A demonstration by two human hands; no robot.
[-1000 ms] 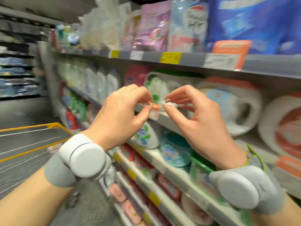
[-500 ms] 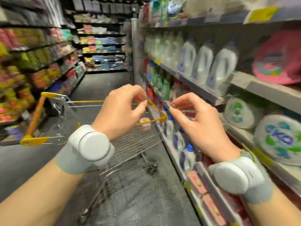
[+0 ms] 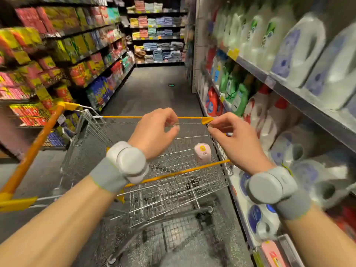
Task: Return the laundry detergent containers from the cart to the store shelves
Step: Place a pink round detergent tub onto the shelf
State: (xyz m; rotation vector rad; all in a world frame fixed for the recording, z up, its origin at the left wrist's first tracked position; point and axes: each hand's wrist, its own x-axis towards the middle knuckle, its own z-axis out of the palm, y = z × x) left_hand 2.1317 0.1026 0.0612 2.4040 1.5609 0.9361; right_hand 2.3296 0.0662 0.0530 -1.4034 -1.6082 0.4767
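While both hands hover above the wire cart [image 3: 173,182], the left hand [image 3: 152,132] has its fingers [image 3: 171,120] curled with thumb and fingertips nearly meeting, and the right hand [image 3: 237,139] is curled the same way, neither plainly holding anything. A single pink detergent container [image 3: 201,152] stands in the cart's basket near its right wall, between and below the two hands. Just right of the cart, the store shelves [image 3: 285,91] carry rows of white, green and red jugs, blurred.

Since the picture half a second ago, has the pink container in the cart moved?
Cannot tell. The pink container sits by the cart's right wall as before; its shift in the picture fits the camera turning.
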